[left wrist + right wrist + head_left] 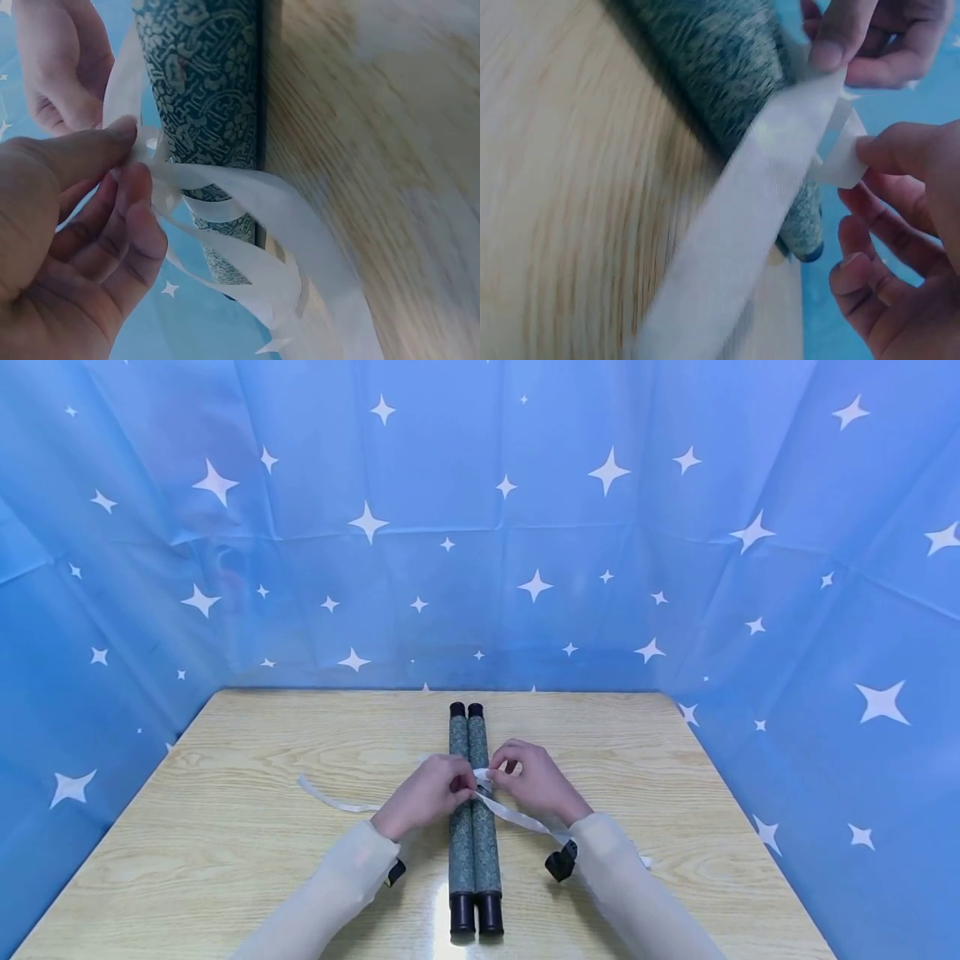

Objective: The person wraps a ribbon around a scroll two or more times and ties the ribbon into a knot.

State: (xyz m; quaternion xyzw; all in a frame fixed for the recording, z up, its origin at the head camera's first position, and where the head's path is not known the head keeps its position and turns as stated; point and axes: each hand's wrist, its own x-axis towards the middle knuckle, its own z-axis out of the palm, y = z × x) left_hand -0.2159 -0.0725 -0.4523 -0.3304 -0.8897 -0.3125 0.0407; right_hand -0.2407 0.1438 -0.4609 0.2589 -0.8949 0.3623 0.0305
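A scroll (486, 852) rolled up from both sides, green with a pale pattern and black end knobs, lies lengthwise on the table. White ribbon (517, 817) passes round its middle, with one tail trailing left and another to the right. My left hand (431, 789), over the scroll, pinches the ribbon between thumb and index finger. Just right of it, my right hand (536, 777) pinches a folded bit of ribbon (846, 161) by its fingertips. In the left wrist view, several strands of ribbon (277, 202) hang beside the patterned roll (206, 82).
The wooden table (225, 827) runs back to a blue curtain (450, 568) with white stars, which also encloses both sides. Small black devices show at each wrist, the clearer one (561, 862) by the right sleeve (626, 868).
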